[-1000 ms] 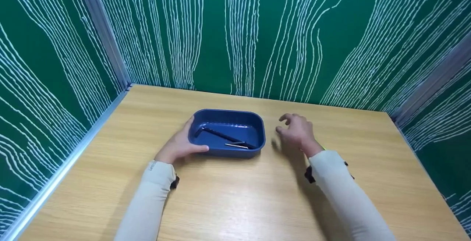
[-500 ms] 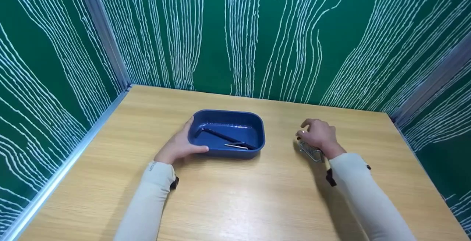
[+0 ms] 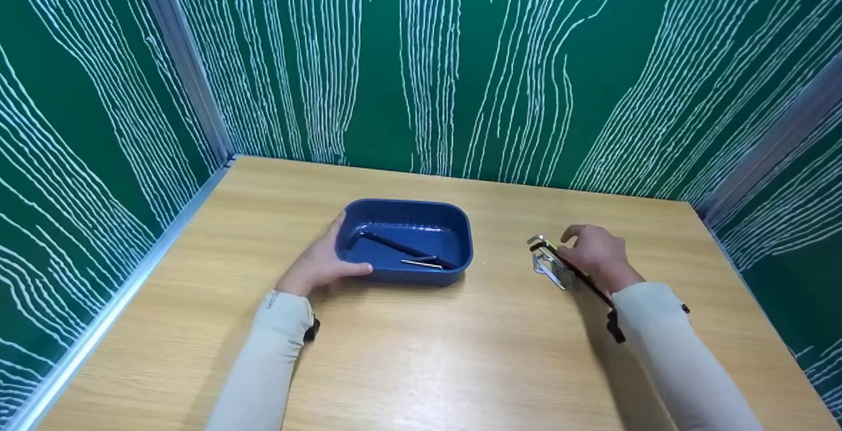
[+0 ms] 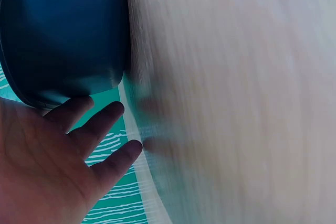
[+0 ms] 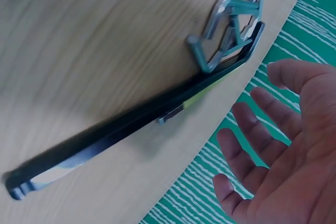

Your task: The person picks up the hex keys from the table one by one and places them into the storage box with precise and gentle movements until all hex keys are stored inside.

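The blue box (image 3: 404, 278) stands on the table, and my left hand (image 3: 320, 263) rests at its left end. My thumb lies along the near wall; in the left wrist view the other fingers (image 4: 97, 129) are fairly straight, one of them touching the box (image 4: 68, 35). Inside lie a long black hex key (image 3: 398, 245) and a slim silver one (image 3: 421, 264). Toward the right, my right hand (image 3: 595, 256) hovers, relaxed and holding nothing, over several hex keys: tangled silver ones (image 5: 231, 11), a long black one (image 5: 121, 114) and one with a yellow-green sleeve (image 5: 202, 95).
A wooden table (image 3: 421, 352) spans the workspace. Green panels (image 3: 381, 89) with white wavy lines rise behind it and at both sides, joined by metal posts (image 3: 187, 62).
My right hand has moved right, away from the box and past the hex keys, which now show beside it. The left hand and the box have stayed in place.
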The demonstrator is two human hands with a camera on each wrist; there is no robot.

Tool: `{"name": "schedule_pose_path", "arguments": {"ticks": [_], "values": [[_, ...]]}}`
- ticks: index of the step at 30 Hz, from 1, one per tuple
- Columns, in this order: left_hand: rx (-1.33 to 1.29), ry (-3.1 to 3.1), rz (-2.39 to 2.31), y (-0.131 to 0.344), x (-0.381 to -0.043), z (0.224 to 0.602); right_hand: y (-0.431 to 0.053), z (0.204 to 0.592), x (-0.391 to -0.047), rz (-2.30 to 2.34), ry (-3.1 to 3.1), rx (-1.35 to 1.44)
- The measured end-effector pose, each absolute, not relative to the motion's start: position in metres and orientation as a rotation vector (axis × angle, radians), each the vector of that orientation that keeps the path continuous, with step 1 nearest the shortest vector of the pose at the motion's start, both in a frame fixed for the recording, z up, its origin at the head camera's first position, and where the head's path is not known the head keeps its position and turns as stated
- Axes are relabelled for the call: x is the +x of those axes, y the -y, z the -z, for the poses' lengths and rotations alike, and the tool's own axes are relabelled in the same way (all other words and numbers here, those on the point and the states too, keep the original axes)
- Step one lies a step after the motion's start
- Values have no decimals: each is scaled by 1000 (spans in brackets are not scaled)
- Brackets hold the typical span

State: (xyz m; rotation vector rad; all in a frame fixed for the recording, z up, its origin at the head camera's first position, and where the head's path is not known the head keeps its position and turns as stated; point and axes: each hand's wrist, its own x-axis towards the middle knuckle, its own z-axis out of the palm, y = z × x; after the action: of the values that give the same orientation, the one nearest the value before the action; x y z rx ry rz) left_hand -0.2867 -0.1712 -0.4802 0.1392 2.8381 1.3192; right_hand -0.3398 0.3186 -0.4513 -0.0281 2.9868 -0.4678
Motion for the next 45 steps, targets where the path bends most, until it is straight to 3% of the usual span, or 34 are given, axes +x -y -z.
{"name": "schedule_pose_path", "arguments": {"ticks": [7, 45], "values": [[212, -2837, -1286, 173, -287, 481, -328, 457, -337, 519, -2889, 81], [174, -2804, -1312, 173, -287, 480, -342, 477, -342, 627, -2867, 62]]}}
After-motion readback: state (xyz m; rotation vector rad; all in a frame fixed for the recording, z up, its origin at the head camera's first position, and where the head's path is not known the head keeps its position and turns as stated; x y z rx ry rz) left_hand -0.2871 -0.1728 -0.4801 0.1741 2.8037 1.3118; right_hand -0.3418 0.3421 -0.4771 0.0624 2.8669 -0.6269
